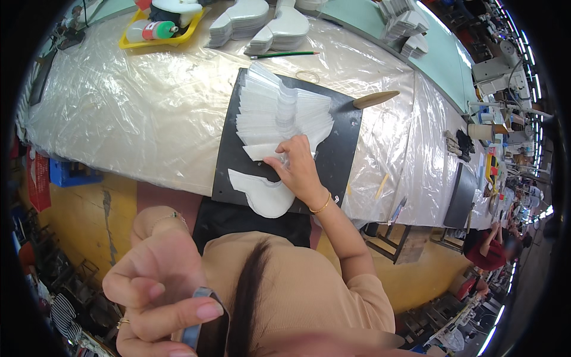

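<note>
A fanned stack of white shaped pieces (282, 113) lies on a black board (342, 149). My right hand (297, 169) is at the near end of the fan, fingers curled and thumb and forefinger closed on the nearest piece's edge. One loose white piece (267, 195), with a rounded end and a narrow arm, lies on the board just below that hand. My left hand (160, 285) is raised close to the camera at the lower left. Its curled fingers grip a blue-grey curved band (193, 333), mostly hidden; its kind cannot be made out.
A tan wooden pointed tool (376, 99) stands at the board's far right corner. Beyond the board lie a green pencil (285, 55) and a rubber band (308, 76). Farther back are stacked white pieces (276, 30) and a yellow tray (134, 43) with a bottle (151, 31). Plastic sheeting (148, 107) covers the table.
</note>
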The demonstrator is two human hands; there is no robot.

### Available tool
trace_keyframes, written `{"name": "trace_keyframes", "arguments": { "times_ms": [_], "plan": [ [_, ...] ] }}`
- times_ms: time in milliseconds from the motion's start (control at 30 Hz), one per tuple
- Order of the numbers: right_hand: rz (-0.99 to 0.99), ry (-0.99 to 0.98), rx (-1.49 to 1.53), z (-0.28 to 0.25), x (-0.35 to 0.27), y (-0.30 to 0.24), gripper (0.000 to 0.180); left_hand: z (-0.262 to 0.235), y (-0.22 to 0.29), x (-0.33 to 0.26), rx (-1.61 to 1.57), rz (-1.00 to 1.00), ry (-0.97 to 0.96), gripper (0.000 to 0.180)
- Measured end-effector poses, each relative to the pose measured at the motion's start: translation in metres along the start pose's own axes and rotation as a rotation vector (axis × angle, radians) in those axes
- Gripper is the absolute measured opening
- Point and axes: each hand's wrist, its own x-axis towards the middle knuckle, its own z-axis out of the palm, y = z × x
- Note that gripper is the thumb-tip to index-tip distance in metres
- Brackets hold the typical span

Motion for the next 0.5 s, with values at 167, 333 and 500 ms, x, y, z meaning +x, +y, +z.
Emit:
{"name": "trace_keyframes", "arguments": {
  "times_ms": [167, 333, 500],
  "plan": [
    [-0.042, 0.031, -0.031, 0.001, -0.004, 0.003, 0.035, 0.006, 0.0, 0.007, 0.02, -0.025, 0.012, 0.025],
    [-0.044, 0.088, -0.049, 0.005, -0.006, 0.002, 0.03, 0.003, -0.006, 0.021, 0.084, -0.01, 0.022, 0.028],
    [0.092, 0.145, -0.147, 0.002, -0.008, -0.008, 0.022, -0.022, -0.02, 0.05, 0.148, 0.157, 0.046, 0.022]
  ]
}}
